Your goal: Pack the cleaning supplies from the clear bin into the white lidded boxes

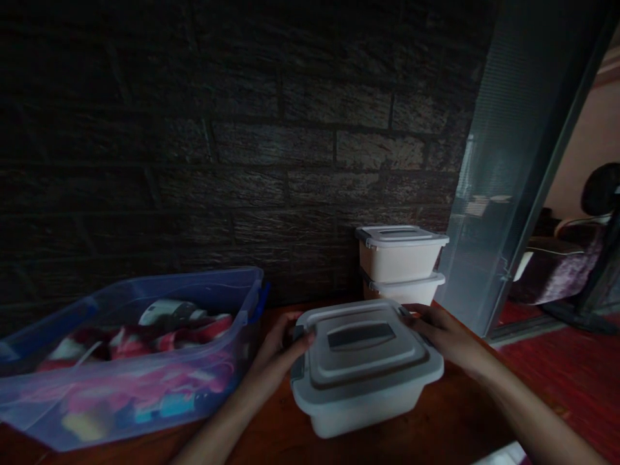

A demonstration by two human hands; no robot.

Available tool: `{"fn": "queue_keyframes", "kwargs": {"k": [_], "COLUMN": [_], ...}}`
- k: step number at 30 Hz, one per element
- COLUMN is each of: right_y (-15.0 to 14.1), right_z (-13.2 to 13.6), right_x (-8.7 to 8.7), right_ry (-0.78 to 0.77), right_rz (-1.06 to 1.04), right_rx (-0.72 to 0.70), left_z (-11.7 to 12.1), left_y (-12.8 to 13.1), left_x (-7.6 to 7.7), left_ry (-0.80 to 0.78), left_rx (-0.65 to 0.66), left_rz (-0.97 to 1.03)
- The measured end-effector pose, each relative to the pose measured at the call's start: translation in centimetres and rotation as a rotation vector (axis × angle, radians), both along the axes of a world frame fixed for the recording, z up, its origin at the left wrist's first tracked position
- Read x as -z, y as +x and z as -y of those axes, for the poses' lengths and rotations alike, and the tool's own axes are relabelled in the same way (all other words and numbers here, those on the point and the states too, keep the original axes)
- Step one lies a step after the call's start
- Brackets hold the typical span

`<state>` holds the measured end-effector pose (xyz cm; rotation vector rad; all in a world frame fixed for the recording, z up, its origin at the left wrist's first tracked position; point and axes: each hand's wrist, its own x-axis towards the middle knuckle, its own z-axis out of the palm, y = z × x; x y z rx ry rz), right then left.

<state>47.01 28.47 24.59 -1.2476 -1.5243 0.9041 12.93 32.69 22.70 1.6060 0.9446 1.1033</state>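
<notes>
A white lidded storage box (pixel 363 361) with a grey panel in its lid is between my two hands over the wooden table. My left hand (pixel 288 345) grips its left side, the thumb lying on the lid's edge and the fingers partly hidden behind the rim. At the far right corner, my right hand (pixel 438 332) holds the box by its side, with the fingertips near the latch. The lid sits on the box. Whether the bottom rests on the table or is slightly raised, I cannot tell.
On the left stands a clear bluish plastic bin (pixel 145 374) with red-and-white cloth and other items inside. Two similar white boxes (pixel 402 255) are stacked by the dark brick wall (pixel 290 142). A glass door (pixel 477 213) and a black fan (pixel 603 190) are at right.
</notes>
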Motion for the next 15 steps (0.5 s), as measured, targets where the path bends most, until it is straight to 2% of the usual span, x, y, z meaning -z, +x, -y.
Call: {"fn": "queue_keyframes", "kwargs": {"k": [5,9,12,15], "right_y": [-0.8,-1.0,-0.8,-0.6], "right_z": [-1.6,-1.9,-1.9,-2.0], "right_x": [0.7,1.4,1.8,2.6], "right_ry": [-0.059,-0.110,-0.148,-0.180], "right_rz": [-0.099,-0.165,-0.236,-0.314], "right_rx": [0.027,0.015,-0.011,0.023], "left_z": [-0.3,-0.4,-0.5,-0.4], "left_y": [-0.8,-1.0,-1.2,-1.4], "left_x": [0.2,0.8,1.2,1.3], "left_ry": [0.031,0.044,0.009,-0.049], "left_rx": [-0.070,-0.068,-0.065,-0.071], "left_rz": [0.050,0.067,0.070,0.113]}}
